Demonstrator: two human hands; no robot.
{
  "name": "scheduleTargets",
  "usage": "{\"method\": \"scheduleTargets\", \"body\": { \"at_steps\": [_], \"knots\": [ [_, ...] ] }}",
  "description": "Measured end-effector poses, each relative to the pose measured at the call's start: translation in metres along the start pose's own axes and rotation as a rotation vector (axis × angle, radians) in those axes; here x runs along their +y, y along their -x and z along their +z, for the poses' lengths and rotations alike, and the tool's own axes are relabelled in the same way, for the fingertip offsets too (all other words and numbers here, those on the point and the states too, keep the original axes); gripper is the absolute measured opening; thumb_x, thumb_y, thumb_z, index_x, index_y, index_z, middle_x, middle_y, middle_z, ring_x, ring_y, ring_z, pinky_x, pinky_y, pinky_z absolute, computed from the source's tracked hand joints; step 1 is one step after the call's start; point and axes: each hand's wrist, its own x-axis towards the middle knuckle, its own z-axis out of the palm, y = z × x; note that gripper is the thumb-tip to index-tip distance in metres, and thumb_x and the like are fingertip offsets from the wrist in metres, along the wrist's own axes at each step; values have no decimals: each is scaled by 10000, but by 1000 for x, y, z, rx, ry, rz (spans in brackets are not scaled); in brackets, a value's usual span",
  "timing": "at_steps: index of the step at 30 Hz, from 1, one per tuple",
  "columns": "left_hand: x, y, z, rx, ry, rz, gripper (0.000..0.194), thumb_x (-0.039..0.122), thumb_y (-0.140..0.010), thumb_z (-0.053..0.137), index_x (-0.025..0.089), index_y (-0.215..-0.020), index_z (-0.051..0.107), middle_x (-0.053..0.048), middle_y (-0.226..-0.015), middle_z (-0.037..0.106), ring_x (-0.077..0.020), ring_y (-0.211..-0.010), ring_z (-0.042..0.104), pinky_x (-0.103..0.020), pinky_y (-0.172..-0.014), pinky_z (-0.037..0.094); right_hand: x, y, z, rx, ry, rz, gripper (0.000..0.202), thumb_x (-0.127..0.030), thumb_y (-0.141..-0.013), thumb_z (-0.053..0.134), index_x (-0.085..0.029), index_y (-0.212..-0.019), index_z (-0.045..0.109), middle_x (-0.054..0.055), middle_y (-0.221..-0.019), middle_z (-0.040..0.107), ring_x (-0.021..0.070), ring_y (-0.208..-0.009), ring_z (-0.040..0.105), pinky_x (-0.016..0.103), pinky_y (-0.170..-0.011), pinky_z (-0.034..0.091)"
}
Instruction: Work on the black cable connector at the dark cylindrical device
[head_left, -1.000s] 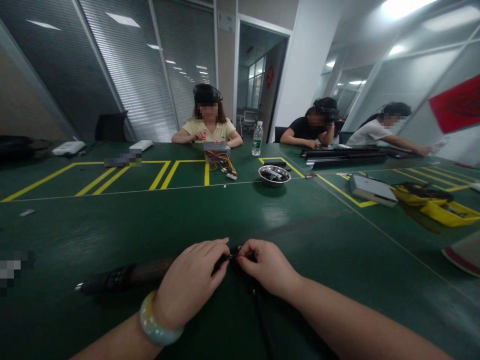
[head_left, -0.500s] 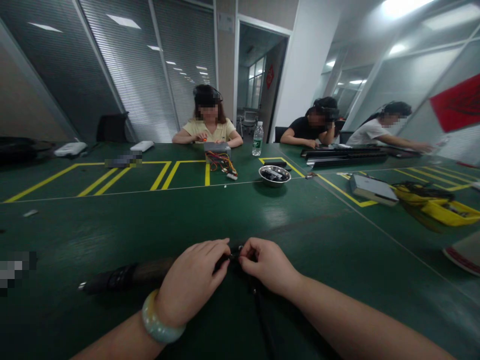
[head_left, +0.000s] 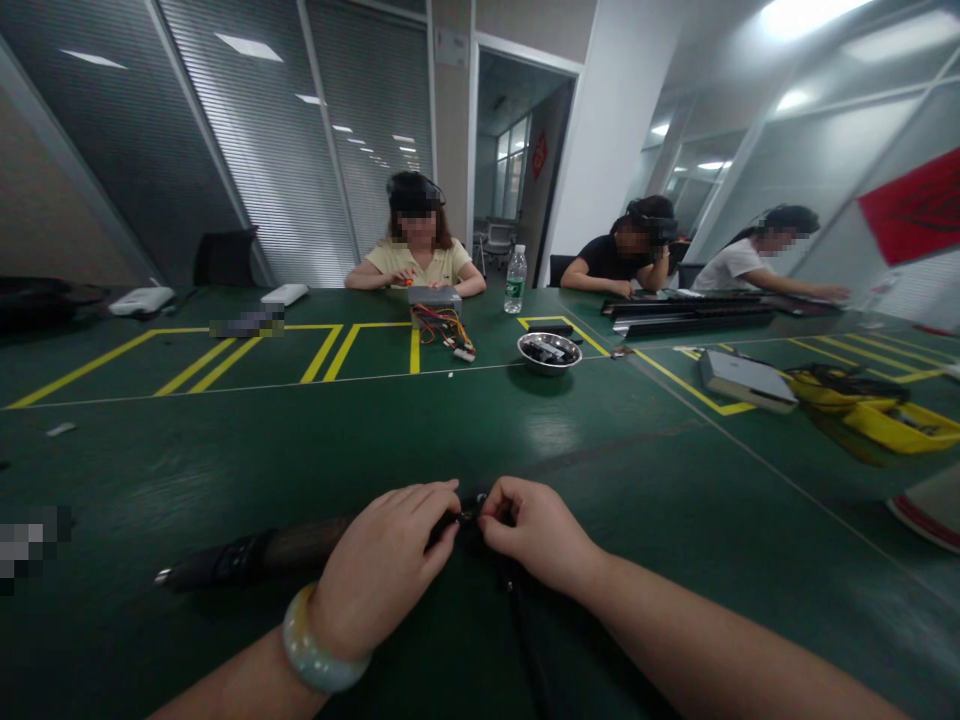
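From my remote seat, I have both forearms reaching in from the bottom of the head view, converging low over the green table [head_left: 420, 420]. My left hand [head_left: 386, 565] comes up from the lower left, palm down, its back to the camera and its fingers pointing toward the right. My right hand [head_left: 536, 525] comes from the lower right, knuckles raised and fingers curled inward.

Both hands are narrowed to fingertip pinches, close together but apart, on a small dark part [head_left: 470, 510] between them; its exact shape is too small and dark for me to make out.

The long dark cylinder [head_left: 292, 545] lies on the table, extending leftward from behind my left hand to a shiny metal tip [head_left: 163, 577]. My hand hides its right end, so I can't tell whether it joins the part. A thin black strip [head_left: 525, 630] runs from beneath my right hand toward the bottom edge. Beyond the hands, a metal bowl [head_left: 550, 367] of dark pieces stands well apart.
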Motion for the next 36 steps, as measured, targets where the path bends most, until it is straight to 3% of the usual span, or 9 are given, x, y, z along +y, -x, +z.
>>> {"method": "scheduleTargets", "body": {
  "at_steps": [18,36],
  "knots": [
    [1,-1,-1,1,-24,25,189,189,-880,559,254,-1026,659,-22,-1211,676,-247,-1078,643,-479,-934,519,2,-2,0,-9,-27,-20,26,-207,-785,656,-186,-792,642,-31,-710,624,105,-634,557,200,-567,395],
    [-1,0,2,5,-26,46,193,191,-875,569,245,-1035,663,-32,-1165,689,-246,-1050,651,-458,-922,530,-2,-1,1,-5,22,27,81,-254,-823,671,-185,-843,710,4,-818,711,134,-717,620,220,-628,416]
  ]
}}
